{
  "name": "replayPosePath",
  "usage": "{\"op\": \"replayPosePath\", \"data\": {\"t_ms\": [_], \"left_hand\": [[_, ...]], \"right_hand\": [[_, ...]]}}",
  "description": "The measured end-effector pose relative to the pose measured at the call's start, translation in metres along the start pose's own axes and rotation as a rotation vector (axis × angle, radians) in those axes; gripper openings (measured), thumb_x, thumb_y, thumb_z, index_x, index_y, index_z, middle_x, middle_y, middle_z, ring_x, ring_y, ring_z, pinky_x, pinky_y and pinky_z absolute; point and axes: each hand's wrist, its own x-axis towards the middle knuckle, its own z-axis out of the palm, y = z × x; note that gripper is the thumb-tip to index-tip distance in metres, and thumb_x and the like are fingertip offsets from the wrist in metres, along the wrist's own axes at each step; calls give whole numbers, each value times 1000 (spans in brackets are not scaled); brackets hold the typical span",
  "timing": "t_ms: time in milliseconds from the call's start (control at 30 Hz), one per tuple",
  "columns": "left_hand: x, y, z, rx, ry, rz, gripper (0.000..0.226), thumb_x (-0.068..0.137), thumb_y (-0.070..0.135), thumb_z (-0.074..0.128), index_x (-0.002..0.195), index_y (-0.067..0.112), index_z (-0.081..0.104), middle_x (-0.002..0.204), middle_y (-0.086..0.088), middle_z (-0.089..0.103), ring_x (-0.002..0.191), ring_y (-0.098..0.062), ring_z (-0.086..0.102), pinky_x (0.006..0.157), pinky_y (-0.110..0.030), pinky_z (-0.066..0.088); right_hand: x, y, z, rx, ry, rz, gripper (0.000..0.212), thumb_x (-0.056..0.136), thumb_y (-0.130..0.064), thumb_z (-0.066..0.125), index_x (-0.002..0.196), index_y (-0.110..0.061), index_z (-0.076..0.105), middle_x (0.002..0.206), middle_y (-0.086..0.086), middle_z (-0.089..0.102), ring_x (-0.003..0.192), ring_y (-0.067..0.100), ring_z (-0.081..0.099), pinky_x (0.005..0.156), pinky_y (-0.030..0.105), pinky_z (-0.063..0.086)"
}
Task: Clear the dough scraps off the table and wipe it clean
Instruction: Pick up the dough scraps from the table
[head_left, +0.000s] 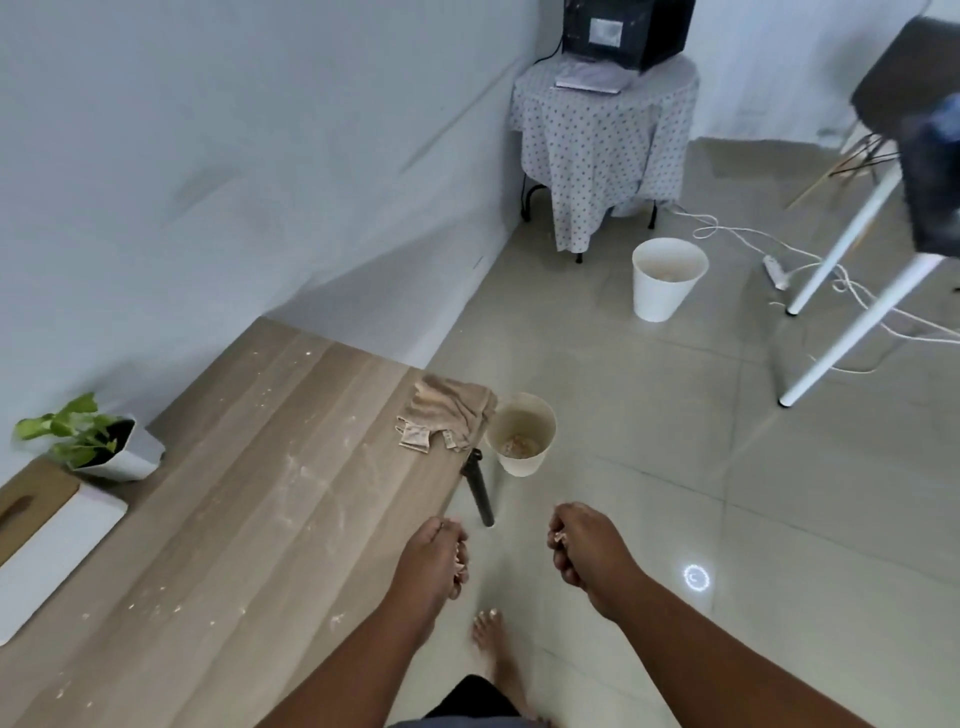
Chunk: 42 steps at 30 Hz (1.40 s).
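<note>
At the surface's (249, 467) left edge sit a potted plant (88, 441) and a white board (52, 561). Flour streaks and crumbs dust the wood. A beige cloth (447, 415) lies crumpled at the far right corner, above a white bin (521, 436) on the floor holding dough scraps. Past the right edge, the left hand (434, 556) and the right hand (582, 545) each hold their fingers curled around dough bits (560, 538).

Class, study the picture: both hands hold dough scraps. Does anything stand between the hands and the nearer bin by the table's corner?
Nothing visible blocks the way. The left hand and right hand hold scraps over open floor. The nearer bin stands open beyond them; the black table leg is left of that line, and the cloth lies on the table.
</note>
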Motion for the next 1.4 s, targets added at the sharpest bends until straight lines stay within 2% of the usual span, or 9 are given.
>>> {"op": "replayPosePath", "data": {"t_ms": [233,467,800,1033,1200,1333,1400], "left_hand": [[59,40,64,-15,-110,1,22,103,23,52,85,12,58,60,-3,53,43,-13,44,40,-22,28],[117,102,112,-34,-216,-40,17,100,8,47,87,9,57,55,0,52,43,-15,45,41,-20,30],[204,168,138,-52,-250,-10,24,107,22,50,88,10,58,61,-2,55,44,-14,49,43,-22,33],[237,190,130,-77,-145,-22,26,106,21,50,84,11,60,62,-3,57,45,-14,51,44,-23,35],[256,194,123,-92,-20,-24,17,99,19,54,84,17,61,66,-3,60,50,-16,54,46,-24,39],[271,206,119,-166,123,-104,8,77,29,59,75,24,64,69,-6,61,55,-21,53,48,-25,40],[280,210,120,-215,177,-144,11,71,33,60,75,25,66,70,-5,63,54,-21,55,47,-26,43]], "right_hand": [[32,-41,-44,47,81,-42,21,96,-29,52,80,-16,57,65,4,58,46,15,45,43,24,32],[80,-105,-72,55,186,-9,22,99,-32,55,84,-16,58,62,0,55,46,14,44,44,22,33],[148,-182,-50,-8,161,5,22,98,-32,53,84,-16,59,62,-1,52,46,14,42,45,24,31],[199,-205,-38,-68,104,48,18,97,-29,52,85,-16,55,60,-3,45,46,13,34,46,24,24],[242,-229,-27,-158,5,75,9,92,-22,50,86,-15,54,60,-2,43,46,13,33,48,26,22],[281,-264,-24,-197,-81,94,7,85,-17,50,82,-16,56,60,1,45,45,14,34,45,25,24],[301,-279,-25,-196,-111,100,9,83,-17,50,80,-17,58,59,-1,47,45,14,35,44,24,25]]}}
